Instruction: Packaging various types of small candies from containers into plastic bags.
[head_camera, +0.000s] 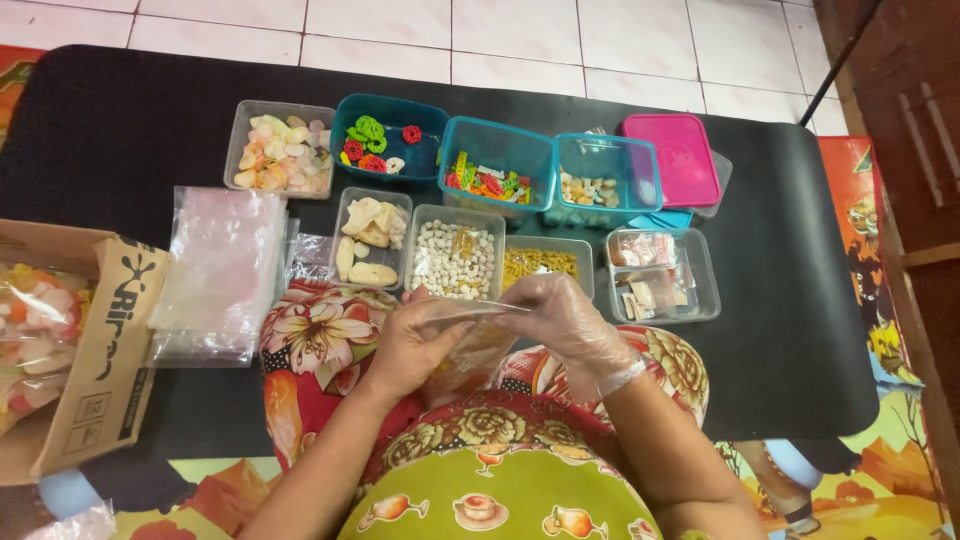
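Over my lap, both hands hold a small clear plastic bag (468, 335) by its top edge. My left hand (405, 345) is bare and pinches the bag's left side. My right hand (570, 325) wears a thin clear glove and grips the right side. The bag hangs between them, with something yellowish showing through it. Just beyond my hands stand clear tubs of small white pieces (455, 260) and yellow pieces (540, 263).
On a black mat (800, 330) lie several open tubs of coloured crackers and snacks, one with a pink lid (675, 160). A stack of clear plastic bags (220, 275) lies at the left, next to a cardboard box (95, 350) holding filled bags.
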